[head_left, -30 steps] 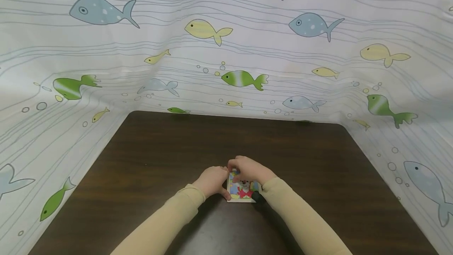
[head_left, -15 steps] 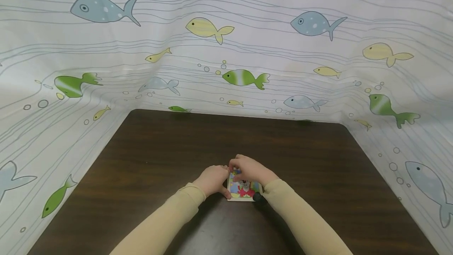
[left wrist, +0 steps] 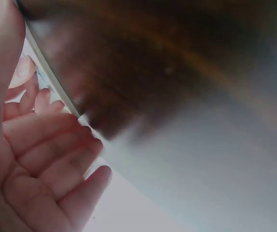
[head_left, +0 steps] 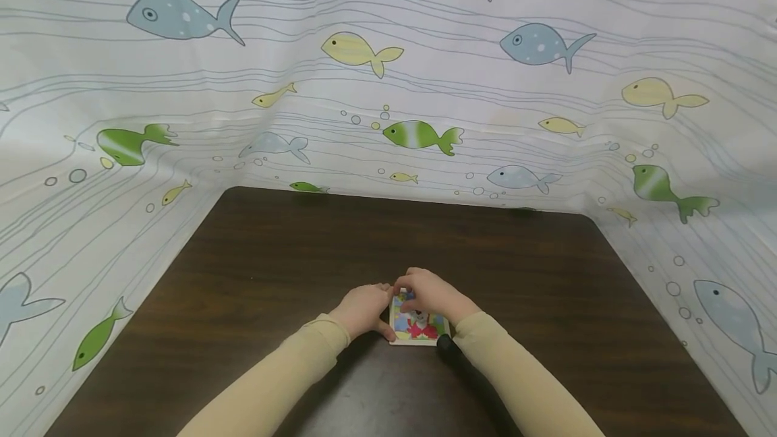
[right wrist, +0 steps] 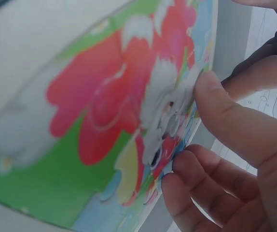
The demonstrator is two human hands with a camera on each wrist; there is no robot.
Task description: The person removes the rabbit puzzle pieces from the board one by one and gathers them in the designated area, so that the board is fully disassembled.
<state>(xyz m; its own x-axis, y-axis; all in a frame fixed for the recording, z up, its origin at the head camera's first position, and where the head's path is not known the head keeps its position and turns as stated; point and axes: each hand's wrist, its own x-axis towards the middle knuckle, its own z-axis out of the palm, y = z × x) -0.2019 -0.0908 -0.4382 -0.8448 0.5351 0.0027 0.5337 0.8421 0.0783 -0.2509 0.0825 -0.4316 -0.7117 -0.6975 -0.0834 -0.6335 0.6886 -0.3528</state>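
The black device [head_left: 446,345] shifted slightly; the right hand [head_left: 434,290], grip unclear, half-hides the board [head_left: 420,330], left hand's [head_left: 361,309] thumb [head_left: 386,330] and fingers [left wrist: 56,150] apart.

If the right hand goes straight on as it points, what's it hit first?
Likely the left hand, at the left edge of the picture board, just ahead of the right hand; depth is unclear.

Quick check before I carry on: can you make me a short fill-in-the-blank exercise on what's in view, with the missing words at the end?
1. The picture board lies on a dark ____ table.
2. In the head view, the left grip is at the board's ____ edge, while the right grip reaches over its printed face.
3. The white sheet behind the table is printed with blue, green and yellow ____ with fins and tails.

Missing words: brown; left; fish.
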